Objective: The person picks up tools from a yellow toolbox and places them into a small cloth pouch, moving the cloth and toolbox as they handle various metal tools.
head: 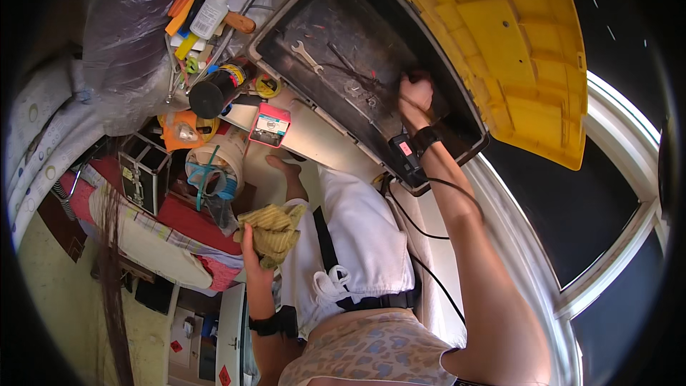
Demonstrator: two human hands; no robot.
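Observation:
My left hand (256, 257) holds a crumpled yellow-green striped cloth (272, 233) in front of my white trousers. My right hand (417, 94) reaches down inside a large dark plastic toolbox (370, 16), near its right end. The fingers are curled and partly in shadow, so whether they grip something cannot be told. On the toolbox floor left of that hand lie an open-end wrench (307, 57), a thin dark rod (340, 56) and several small metal pieces (362, 94). The yellow lid (514, 48) stands raised along the far side.
Left of the toolbox are a black spray can (217, 91), a white glue bottle (210, 16), a yellow tape measure (267, 86) and a pink-edged box (270, 125). A bucket (214, 163) and a black case (143, 171) stand lower. A window frame (595, 279) borders the right side.

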